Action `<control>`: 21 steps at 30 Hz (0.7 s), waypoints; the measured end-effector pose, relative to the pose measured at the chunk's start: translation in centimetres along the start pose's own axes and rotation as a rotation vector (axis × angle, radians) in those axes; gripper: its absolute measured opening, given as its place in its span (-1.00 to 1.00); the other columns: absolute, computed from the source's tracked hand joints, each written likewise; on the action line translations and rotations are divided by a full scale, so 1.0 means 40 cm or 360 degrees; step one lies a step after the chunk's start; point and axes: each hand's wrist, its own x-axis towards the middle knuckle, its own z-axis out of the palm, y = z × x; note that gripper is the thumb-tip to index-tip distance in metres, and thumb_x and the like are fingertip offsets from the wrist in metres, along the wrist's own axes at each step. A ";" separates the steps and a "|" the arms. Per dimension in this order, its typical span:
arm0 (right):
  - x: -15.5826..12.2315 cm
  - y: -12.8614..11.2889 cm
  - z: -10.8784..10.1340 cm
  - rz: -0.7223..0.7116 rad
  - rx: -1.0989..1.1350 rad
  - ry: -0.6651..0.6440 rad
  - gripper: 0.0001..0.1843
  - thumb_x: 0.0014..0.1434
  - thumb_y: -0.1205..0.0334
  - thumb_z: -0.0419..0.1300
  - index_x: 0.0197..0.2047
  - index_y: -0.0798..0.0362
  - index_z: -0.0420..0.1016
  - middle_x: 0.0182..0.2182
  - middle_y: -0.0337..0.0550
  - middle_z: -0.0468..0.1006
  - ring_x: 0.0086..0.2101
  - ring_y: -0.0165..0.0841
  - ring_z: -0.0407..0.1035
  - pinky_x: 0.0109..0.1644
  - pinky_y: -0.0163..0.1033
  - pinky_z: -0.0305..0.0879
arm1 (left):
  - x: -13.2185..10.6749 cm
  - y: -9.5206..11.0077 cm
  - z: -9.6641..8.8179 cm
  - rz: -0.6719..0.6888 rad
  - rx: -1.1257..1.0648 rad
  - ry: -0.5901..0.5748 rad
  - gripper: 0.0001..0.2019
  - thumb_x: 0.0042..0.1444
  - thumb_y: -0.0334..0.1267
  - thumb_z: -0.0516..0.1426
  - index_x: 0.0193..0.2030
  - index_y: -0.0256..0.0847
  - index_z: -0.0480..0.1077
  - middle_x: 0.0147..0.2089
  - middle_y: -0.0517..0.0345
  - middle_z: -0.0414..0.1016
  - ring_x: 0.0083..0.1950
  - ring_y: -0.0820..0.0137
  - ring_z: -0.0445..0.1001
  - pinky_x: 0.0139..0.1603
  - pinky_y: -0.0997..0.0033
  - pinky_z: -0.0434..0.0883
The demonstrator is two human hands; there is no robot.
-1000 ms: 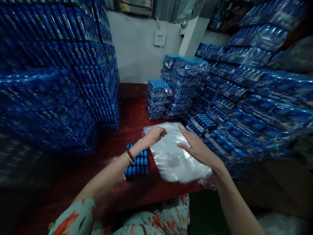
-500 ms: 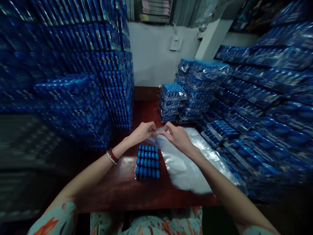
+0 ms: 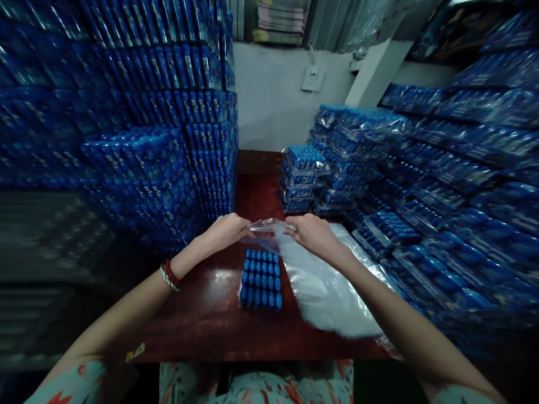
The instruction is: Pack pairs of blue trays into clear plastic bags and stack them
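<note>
My left hand (image 3: 225,230) and my right hand (image 3: 314,234) each pinch an edge of a clear plastic bag (image 3: 269,231), lifted just above the red table (image 3: 219,320). The bag's mouth stretches between the two hands. Below it, on the table, lies a block of blue items (image 3: 260,278) set in rows. Under my right forearm rests a stack of clear plastic bags (image 3: 324,292). A red and silver bracelet circles my left wrist.
Tall stacks of blue packs (image 3: 147,140) rise on the left. Wrapped blue packs (image 3: 442,185) are piled along the right, with a smaller pile (image 3: 303,179) at the back. A white wall with a socket (image 3: 311,78) stands behind.
Both hands came together at the bag stack's near corner, took one bag by its edges and lifted it, then spread apart. The view shifted, so the blue block sits more centrally.
</note>
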 end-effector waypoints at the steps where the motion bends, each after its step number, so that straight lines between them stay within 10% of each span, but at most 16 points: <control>1: 0.011 0.007 0.009 0.0051 -0.0092 -0.0006 -0.83 0.17 0.29 0.07 -0.29 0.00 0.50 -0.38 -0.04 0.55 -0.32 -0.24 0.43 -0.39 -0.31 0.05 | 0.003 -0.004 0.000 -0.0068 0.0093 0.0030 -0.83 0.15 -0.23 0.07 -0.34 -0.14 0.48 -0.44 0.08 0.50 -0.29 0.25 0.52 -0.34 0.47 0.27; 5: 0.067 0.030 0.030 0.0234 -0.0202 0.0208 -0.75 0.18 0.37 -0.01 -0.19 0.06 0.46 -0.31 0.06 0.55 -0.32 -0.23 0.43 -0.37 -0.29 0.08 | 0.027 -0.017 -0.024 -0.0476 0.0390 0.0292 -0.78 0.22 -0.32 -0.06 -0.16 -0.23 0.39 -0.26 -0.10 0.52 -0.20 0.17 0.52 -0.24 0.35 0.31; 10: 0.088 0.016 0.104 0.0349 0.0377 0.0915 -0.64 0.27 0.21 -0.14 0.04 0.07 0.32 -0.23 0.02 0.53 -0.29 -0.22 0.42 -0.28 -0.26 0.15 | 0.020 -0.050 0.003 -0.0801 0.0137 0.1049 -0.71 0.26 -0.17 -0.11 -0.10 -0.24 0.35 -0.19 -0.09 0.51 -0.11 0.20 0.48 -0.18 0.35 0.30; 17: 0.028 -0.006 0.480 0.0693 0.1475 0.0396 -0.62 0.12 0.14 -0.09 -0.18 0.16 0.43 -0.39 -0.02 0.55 -0.34 -0.23 0.39 -0.24 -0.21 0.26 | -0.013 -0.106 0.373 -0.0753 -0.0910 0.0509 -0.75 0.13 -0.39 -0.03 -0.17 -0.32 0.44 -0.14 -0.09 0.55 -0.08 0.31 0.49 -0.05 0.37 0.35; 21: -0.015 -0.035 0.574 0.0698 0.1597 0.0369 -0.59 0.12 0.07 -0.13 -0.33 0.12 0.46 -0.41 -0.06 0.56 -0.34 -0.25 0.39 -0.22 -0.20 0.29 | -0.044 -0.092 0.495 -0.0731 -0.1067 0.0446 -0.71 0.11 -0.38 -0.03 -0.10 -0.32 0.43 -0.08 -0.06 0.54 -0.05 0.33 0.48 0.02 0.33 0.37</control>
